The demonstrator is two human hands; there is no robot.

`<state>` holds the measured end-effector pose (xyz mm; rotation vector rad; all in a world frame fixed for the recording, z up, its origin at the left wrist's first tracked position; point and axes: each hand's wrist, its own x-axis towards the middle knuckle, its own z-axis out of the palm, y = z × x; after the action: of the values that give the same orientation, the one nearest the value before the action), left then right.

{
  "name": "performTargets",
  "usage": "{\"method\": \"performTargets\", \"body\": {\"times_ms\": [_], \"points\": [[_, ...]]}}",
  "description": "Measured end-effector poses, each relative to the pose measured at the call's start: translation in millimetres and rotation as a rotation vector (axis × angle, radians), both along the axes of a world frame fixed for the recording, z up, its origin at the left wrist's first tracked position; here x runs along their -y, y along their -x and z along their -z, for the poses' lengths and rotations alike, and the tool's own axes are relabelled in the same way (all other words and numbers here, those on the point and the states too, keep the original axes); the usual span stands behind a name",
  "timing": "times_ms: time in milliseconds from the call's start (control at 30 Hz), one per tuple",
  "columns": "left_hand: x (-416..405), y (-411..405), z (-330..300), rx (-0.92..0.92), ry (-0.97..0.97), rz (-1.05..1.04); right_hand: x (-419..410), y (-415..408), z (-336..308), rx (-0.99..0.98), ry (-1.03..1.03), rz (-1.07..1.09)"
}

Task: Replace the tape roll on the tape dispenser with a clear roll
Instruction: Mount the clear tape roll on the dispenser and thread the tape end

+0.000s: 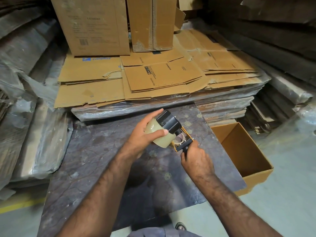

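A clear tape roll (161,135) sits against the black and yellow tape dispenser (171,124), held in the air above a dark purple-grey sheet (102,159). My left hand (145,134) wraps around the roll, thumb on its front and fingers over its top. My right hand (196,159) grips the dispenser's black handle from below right. A brown cardboard core shows inside the dispenser's yellow frame (182,141), next to the clear roll. Whether the roll sits fully on the spindle is hidden by my left hand.
An open cardboard box (256,170) stands on the floor to the right. Flattened cartons (153,77) lie stacked on a plastic-wrapped pile ahead, with upright boxes (95,26) behind. Plastic-wrapped bundles (25,117) crowd the left side. My sandalled foot (180,225) shows below.
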<state>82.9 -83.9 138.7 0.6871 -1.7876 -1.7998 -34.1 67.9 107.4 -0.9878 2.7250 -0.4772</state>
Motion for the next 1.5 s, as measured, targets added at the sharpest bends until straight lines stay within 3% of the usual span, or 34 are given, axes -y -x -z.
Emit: {"method": "performTargets", "body": {"times_ms": [67,167,267,500,633,767,867,933,1033,1100,1167,1267,1500], "points": [[8.3,-1.0,-4.2,0.002,0.06,-0.01,-1.6,2.2,1.5,-0.006,-0.01,-0.008],[10.8,5.5,-9.7,0.144,0.26,-0.005,-3.5,-2.0,4.6,0.01,-0.015,-0.009],[-1.7,17.3,-5.4,0.186,0.357,-0.203,-0.1,-4.0,2.3,0.016,0.007,-0.007],[-2.8,32.8,2.8,0.221,0.085,-0.382,3.3,-1.9,6.5,-0.037,-0.009,-0.071],[5.5,29.6,9.9,0.186,-0.213,-0.366,4.3,-3.1,12.8,-0.06,-0.055,-0.106],[5.6,25.4,8.0,0.175,-0.351,-0.347,5.6,-1.5,16.2,-0.071,-0.097,-0.132],[7.1,16.9,5.8,0.195,-0.376,-0.223,6.5,4.8,10.9,-0.038,-0.123,-0.136],[12.2,3.9,7.0,0.198,-0.27,-0.026,7.0,11.4,3.1,0.001,-0.128,-0.127],[18.8,-16.7,0.8,0.387,0.165,0.25,8.1,21.0,-6.4,0.03,-0.128,-0.15],[18.0,-21.2,-6.4,0.517,0.469,0.295,9.8,24.8,-11.0,0.039,-0.136,-0.177],[18.8,-20.8,-9.3,0.557,0.648,0.251,12.8,26.6,-13.2,0.04,-0.135,-0.207],[26.8,-23.9,-3.8,0.548,0.77,0.191,15.9,25.4,-16.1,0.026,-0.145,-0.245],[23.6,-32.7,-3.1,0.249,0.856,0.086,18.4,23.9,-18.8,0.015,-0.179,-0.327]]}}
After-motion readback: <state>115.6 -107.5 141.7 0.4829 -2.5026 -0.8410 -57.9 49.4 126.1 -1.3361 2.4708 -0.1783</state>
